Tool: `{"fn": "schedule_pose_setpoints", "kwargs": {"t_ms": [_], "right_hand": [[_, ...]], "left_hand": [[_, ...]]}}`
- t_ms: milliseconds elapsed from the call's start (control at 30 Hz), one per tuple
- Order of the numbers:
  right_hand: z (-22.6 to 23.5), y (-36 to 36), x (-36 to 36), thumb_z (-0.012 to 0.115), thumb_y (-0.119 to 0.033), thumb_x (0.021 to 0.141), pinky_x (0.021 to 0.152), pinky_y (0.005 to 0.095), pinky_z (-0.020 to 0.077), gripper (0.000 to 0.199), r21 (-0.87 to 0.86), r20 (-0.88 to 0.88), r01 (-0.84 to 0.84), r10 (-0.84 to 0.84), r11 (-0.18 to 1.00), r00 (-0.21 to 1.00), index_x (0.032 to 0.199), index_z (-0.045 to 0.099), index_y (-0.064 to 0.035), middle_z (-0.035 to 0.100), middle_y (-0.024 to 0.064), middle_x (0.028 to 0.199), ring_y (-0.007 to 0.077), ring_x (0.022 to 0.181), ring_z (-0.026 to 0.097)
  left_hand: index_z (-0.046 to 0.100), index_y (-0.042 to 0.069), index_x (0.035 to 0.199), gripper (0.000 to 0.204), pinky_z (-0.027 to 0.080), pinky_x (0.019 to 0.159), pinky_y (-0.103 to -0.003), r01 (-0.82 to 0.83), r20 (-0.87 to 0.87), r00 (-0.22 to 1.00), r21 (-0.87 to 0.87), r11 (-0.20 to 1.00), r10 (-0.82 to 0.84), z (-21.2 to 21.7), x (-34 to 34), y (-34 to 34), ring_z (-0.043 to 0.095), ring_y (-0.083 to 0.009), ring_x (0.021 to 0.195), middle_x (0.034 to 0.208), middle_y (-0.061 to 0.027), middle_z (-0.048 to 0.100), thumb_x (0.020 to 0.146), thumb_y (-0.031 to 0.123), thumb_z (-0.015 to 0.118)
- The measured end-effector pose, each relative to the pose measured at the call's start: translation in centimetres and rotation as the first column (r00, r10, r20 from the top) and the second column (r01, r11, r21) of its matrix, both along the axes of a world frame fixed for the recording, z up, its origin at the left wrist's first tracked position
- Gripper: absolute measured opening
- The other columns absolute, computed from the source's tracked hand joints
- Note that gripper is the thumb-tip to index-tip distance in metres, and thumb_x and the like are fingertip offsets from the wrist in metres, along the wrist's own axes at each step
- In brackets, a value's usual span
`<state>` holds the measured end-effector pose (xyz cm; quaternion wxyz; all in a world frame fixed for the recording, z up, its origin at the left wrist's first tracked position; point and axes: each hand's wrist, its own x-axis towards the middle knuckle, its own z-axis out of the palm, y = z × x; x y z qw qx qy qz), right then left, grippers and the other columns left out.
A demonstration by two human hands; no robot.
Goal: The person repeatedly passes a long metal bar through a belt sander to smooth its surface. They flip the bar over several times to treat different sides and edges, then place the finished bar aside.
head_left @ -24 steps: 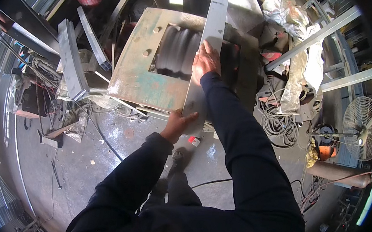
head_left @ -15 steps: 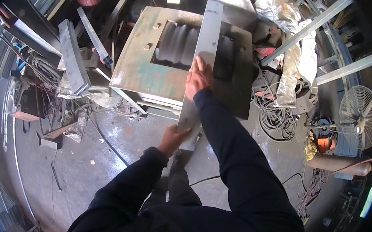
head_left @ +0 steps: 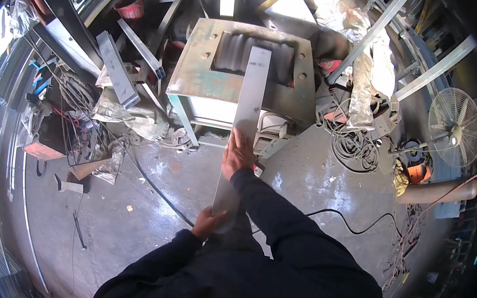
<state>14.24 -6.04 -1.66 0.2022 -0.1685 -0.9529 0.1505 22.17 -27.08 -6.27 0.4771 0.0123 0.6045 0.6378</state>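
Note:
A long, flat grey metal bar (head_left: 249, 103) reaches away from my body, its far end over the dark opening in the top of a worn green-brown metal frame box (head_left: 204, 84). My left hand (head_left: 207, 222) grips the bar's near end from the left side, thumb on top. Farther up, about midway along the bar, my right hand (head_left: 238, 156) holds it, the fingers laid together over its upper face. Wavy grey sheeting (head_left: 242, 53) shows inside the opening. What the bar's underside touches is hidden.
Several grey metal bars (head_left: 117, 70) lean at the left, near a red bucket (head_left: 129, 6). On the right are coiled cables (head_left: 355, 151), a round fan (head_left: 456, 128) and a gas cylinder (head_left: 440, 192). A black hose (head_left: 158, 190) crosses the floor.
The bar has come back toward me and lower, with both hands still on it. Its far end now lies over the opening rather than beyond the box. The box appears farther away.

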Motion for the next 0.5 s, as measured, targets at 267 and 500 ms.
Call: {"fn": "schedule_pose_setpoints", "kwargs": {"t_ms": [267, 500], "right_hand": [[1.8, 1.8, -0.9, 0.046, -0.017, 0.091, 0.112, 0.0445, 0.0273, 0.050, -0.002, 0.003, -0.009, 0.009, 1.000, 1.000, 0.132, 0.043, 0.0107, 0.038, 0.0203, 0.141, 0.0353, 0.132, 0.036], [3.1, 11.9, -10.2, 0.047, -0.024, 0.092, 0.114, 0.0441, 0.0237, 0.055, 0.062, 0.097, 0.020, -0.026, 0.998, 0.995, 0.138, 0.041, 0.0072, 0.036, 0.0162, 0.146, 0.0280, 0.138, 0.032]], "left_hand": [[0.065, -0.006, 0.109, 0.037, 0.053, 0.069, -0.030, 0.048, -0.021, 0.999, 0.039, 0.998, -0.047, 2.2, -1.1, 1.5, 0.065, -0.0144, 0.079, 0.091, -0.0084, 0.070, 0.090, 0.026, 0.069], [0.064, -0.006, 0.111, 0.035, 0.051, 0.074, -0.029, 0.034, -0.014, 0.999, -0.052, 0.998, -0.035, 4.8, -10.0, 12.8, 0.063, -0.0135, 0.085, 0.098, -0.0081, 0.069, 0.091, 0.022, 0.068]]}}
